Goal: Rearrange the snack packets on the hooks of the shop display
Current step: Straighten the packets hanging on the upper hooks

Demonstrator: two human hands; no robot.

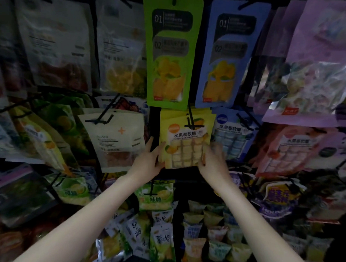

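Both hands' grips, left hand [150, 159] and right hand [212, 161], clasp the yellow packets [186, 145] mid-frame on their hook [190, 119]; next, probably straighten or slide them.

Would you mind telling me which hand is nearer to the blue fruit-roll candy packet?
Right. The right hand is at the yellow candy packet's right edge, just beside the blue fruit-roll candy packet; the left hand holds the far edge.
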